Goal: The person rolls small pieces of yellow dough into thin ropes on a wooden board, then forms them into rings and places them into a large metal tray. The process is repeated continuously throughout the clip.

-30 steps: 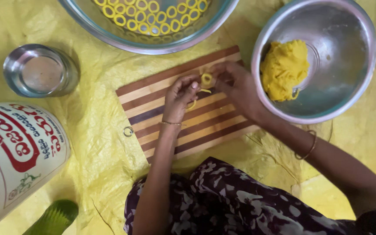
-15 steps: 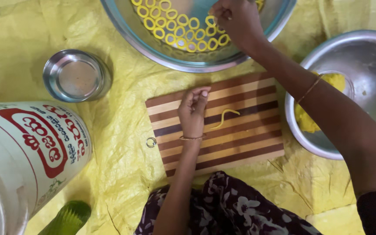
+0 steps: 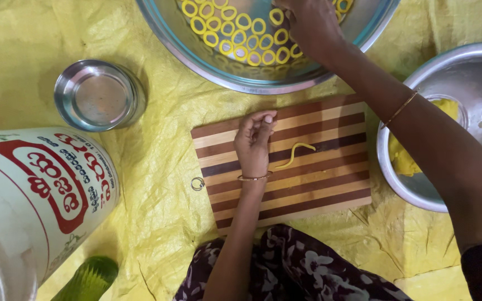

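My left hand (image 3: 255, 142) rests on the striped wooden cutting board (image 3: 319, 184), fingers loosely curled, holding nothing I can see. Beside it on the board lies a thin curved strip of yellow dough (image 3: 295, 153). My right hand (image 3: 311, 25) reaches up into the large steel bowl (image 3: 196, 53) at the top, among several yellow dough rings (image 3: 235, 39). Its fingertips are at the rings; whether they pinch one is hidden. A steel bowl (image 3: 453, 67) at right holds a lump of yellow dough (image 3: 403, 159), partly covered by my right arm.
Everything sits on a yellow plastic sheet (image 3: 157, 167). A small round steel container (image 3: 97, 95) stands at the upper left. A big white tub with red print (image 3: 34, 195) lies at the left, a green object (image 3: 90, 278) below it. A small metal ring (image 3: 197, 183) hangs off the board's left edge.
Both hands worked a dough piece on the board a second ago. My right hand then went up into the large bowl of rings. The left hand stayed on the board beside a dough strip.
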